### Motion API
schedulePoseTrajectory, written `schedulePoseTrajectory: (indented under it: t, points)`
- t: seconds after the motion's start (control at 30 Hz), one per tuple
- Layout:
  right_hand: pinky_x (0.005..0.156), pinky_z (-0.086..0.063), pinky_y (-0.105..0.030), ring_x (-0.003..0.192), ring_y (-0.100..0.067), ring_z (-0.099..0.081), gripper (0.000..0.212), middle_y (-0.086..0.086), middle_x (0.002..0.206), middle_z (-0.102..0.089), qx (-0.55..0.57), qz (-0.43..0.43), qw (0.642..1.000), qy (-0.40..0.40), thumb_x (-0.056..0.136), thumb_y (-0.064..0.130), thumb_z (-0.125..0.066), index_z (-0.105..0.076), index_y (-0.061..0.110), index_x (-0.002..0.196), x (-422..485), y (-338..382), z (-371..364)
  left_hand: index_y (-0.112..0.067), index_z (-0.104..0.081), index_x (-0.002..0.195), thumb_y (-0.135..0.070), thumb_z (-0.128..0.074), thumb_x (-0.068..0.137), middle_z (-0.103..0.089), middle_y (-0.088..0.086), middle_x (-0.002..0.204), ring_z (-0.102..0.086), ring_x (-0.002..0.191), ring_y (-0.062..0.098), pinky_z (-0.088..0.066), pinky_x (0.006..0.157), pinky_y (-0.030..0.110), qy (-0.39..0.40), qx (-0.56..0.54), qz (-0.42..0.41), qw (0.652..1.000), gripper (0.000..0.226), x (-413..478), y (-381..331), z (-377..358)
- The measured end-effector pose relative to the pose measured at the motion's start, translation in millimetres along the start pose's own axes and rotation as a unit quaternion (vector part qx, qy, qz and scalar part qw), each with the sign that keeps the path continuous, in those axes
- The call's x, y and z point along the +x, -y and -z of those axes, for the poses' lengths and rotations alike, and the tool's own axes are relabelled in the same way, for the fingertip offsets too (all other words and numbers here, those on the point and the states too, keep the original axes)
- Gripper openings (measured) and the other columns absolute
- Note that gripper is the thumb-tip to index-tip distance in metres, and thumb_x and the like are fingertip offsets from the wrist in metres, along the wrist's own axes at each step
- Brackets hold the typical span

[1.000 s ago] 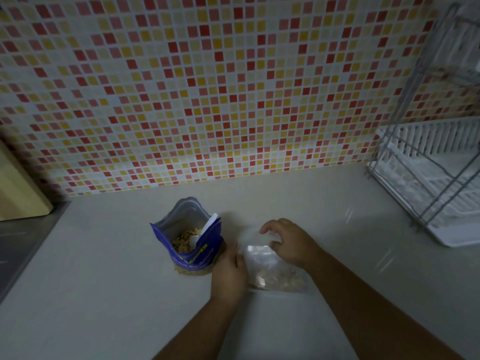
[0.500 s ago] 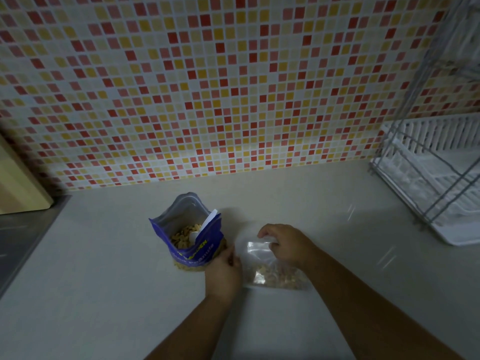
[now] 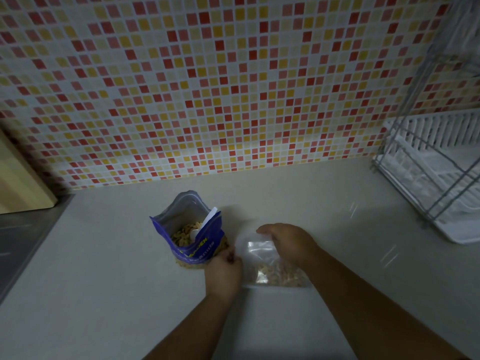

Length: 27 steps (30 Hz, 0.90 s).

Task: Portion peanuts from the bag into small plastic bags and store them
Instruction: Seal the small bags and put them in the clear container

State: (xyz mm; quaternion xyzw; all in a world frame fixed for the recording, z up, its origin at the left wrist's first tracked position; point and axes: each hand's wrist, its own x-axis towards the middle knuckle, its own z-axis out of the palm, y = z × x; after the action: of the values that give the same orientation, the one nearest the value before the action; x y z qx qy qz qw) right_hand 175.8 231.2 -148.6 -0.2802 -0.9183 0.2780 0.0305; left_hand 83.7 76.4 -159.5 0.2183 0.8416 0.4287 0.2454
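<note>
The small plastic bag (image 3: 262,258), part-filled with peanuts (image 3: 283,278) and laid on the counter (image 3: 104,281), is pinched at its left edge by the left hand (image 3: 223,271) and gripped at its mouth by the curled right hand (image 3: 288,242) (apparently so that the seal can be pressed closed). Just beyond the left hand, the blue peanut bag (image 3: 192,240) is stood upright and open, a white scoop (image 3: 205,224) left inside for reach; the dish rack (image 3: 428,178) is set well apart.

Your bare forearms (image 3: 363,305) enter from the lower edge, angled toward each other. Your left grip (image 3: 224,272), back of the hand up, curls its fingertips, pinching the left edge of the small plastic bag (image 3: 261,255). Your right grip (image 3: 288,242) arches palm-down, fingers curled over that bag's top.
</note>
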Motion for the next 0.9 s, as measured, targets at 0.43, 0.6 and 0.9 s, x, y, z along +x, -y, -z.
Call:
schedulePoseTrajectory:
  t: [0.43,0.6,0.9]
  points:
    - [0.098,-0.042,-0.025,0.116,-0.019,-0.056,0.055,0.002,0.132,-0.058,-0.047,0.018,0.999,0.011,0.084,0.004,-0.046,-0.051,0.034,0.130,-0.8,-2.8,-5.8,-0.014,-0.071,0.103,-0.022,-0.053,0.080,-0.072,0.013,0.094,-0.066,0.092,0.028,-0.055,0.083,0.036,-0.013,0.020,-0.001,1.000,0.030,-1.8,4.6,-2.1]
    - [0.099,-0.043,-0.028,0.119,-0.022,-0.055,0.057,-0.001,0.133,-0.057,-0.083,0.029,0.996,0.006,0.084,0.007,-0.046,-0.044,0.034,0.134,-1.0,-4.5,-8.8,-0.019,-0.069,0.110,-0.029,-0.050,0.077,-0.073,0.008,0.099,-0.066,0.096,0.024,-0.054,0.087,0.038,-0.016,0.019,0.001,1.000,0.040,-3.4,2.3,-1.7]
    - [0.096,-0.044,-0.027,0.115,-0.023,-0.056,0.058,-0.004,0.126,-0.061,-0.095,0.026,0.995,-0.025,0.082,0.008,-0.053,-0.044,0.029,0.136,-5.9,-5.7,-9.0,-0.013,-0.065,0.118,-0.015,-0.053,0.089,-0.070,0.011,0.109,-0.063,0.101,0.026,-0.050,0.091,0.031,-0.038,0.041,-0.028,0.998,0.031,-1.3,1.5,-4.1]
